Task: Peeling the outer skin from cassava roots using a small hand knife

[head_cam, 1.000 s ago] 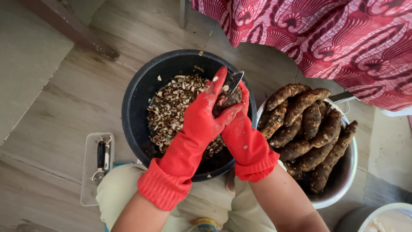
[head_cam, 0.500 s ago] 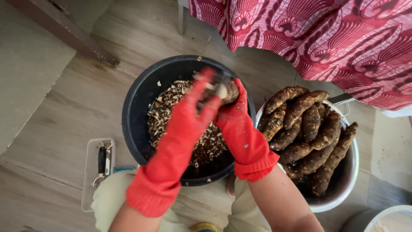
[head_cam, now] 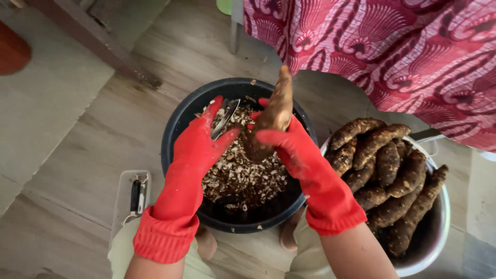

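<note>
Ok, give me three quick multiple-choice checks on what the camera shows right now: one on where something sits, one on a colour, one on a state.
1. Where is the bowl of unpeeled roots?
A. Right of the black tub
B. Left of the black tub
C. Inside the black tub

2. What colour are the gloves?
A. Blue
B. Red
C. Yellow

3. How is the root in the right hand held?
A. Lying flat on the floor
B. Buried in the peelings
C. Raised upright over the tub

Answers:
1 A: the white bowl piled with brown roots stands to the right of the black tub.
2 B: the left hand and right hand both wear red rubber gloves.
3 C: the right hand grips the root with its tip up, above the peelings; the left hand holds a metal blade.
</note>
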